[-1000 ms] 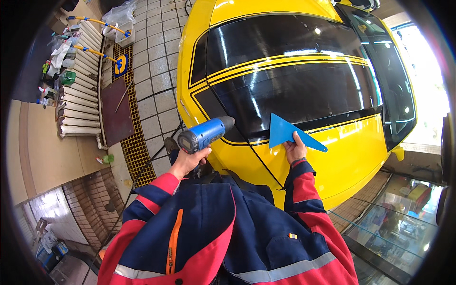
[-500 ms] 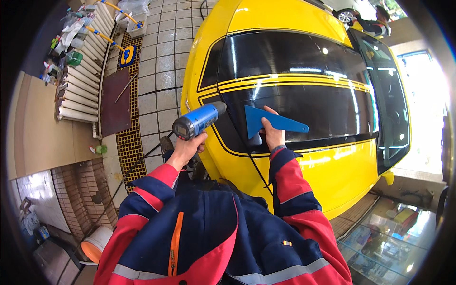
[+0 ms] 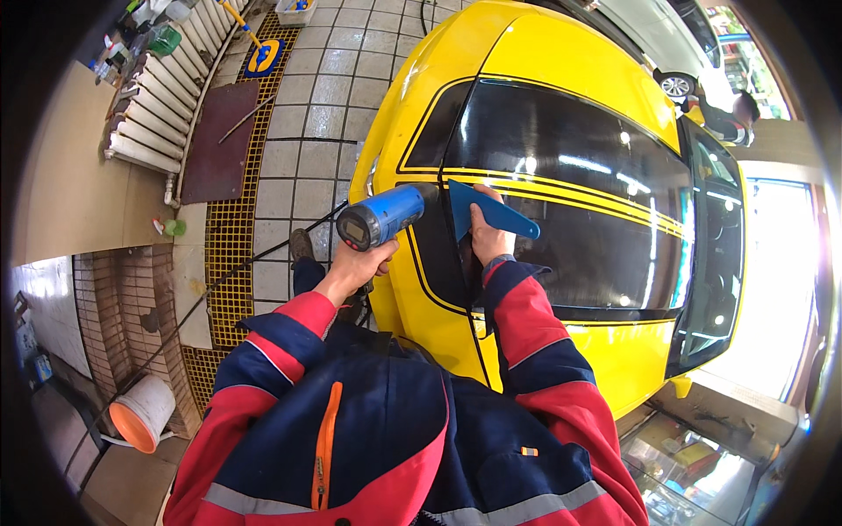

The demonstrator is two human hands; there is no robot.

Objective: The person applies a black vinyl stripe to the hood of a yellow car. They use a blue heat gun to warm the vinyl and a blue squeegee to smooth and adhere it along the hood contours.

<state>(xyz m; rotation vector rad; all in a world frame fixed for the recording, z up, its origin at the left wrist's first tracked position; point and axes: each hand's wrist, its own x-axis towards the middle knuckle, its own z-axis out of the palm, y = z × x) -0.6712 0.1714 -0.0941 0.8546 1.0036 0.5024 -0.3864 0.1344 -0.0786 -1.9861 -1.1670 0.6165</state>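
The right hand [image 3: 491, 241], grasping the scraper [image 3: 506, 214], has moved toward ten o'clock over the hood [image 3: 596, 250], seemingly pairing it with the gun [image 3: 386, 216] gripped in the left hand [image 3: 358, 267].

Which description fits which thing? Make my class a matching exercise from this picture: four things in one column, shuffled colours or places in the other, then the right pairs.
Things:
1. heat gun
2. radiator
3. scraper
4. nearest car

Descriptions:
A. yellow and black
B. in the right hand
C. in the left hand
D. white and ribbed

Pairs: 1-C, 2-D, 3-B, 4-A
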